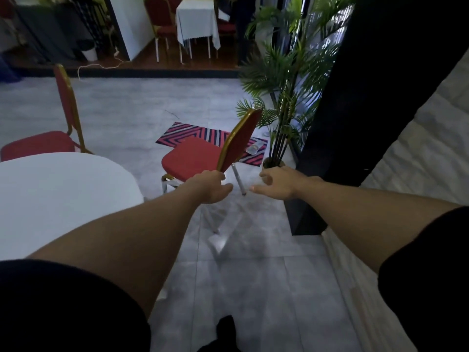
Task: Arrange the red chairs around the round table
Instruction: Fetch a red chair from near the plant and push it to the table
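Observation:
A red chair (195,158) with a gold frame stands tilted on the grey floor, right of the round white table (50,199). My left hand (210,186) is closed on the lower edge of its backrest. Just right of the chair, my right hand (276,184) hovers open with fingers spread, touching nothing. A second red chair (48,141) stands behind the table at the left, its seat partly tucked behind the table's rim.
A potted palm (284,80) stands right of the held chair, beside a dark pillar (355,97). A striped red mat (203,135) lies behind the chair. A step leads up to a raised area with a white-clothed table (198,21) and more red chairs.

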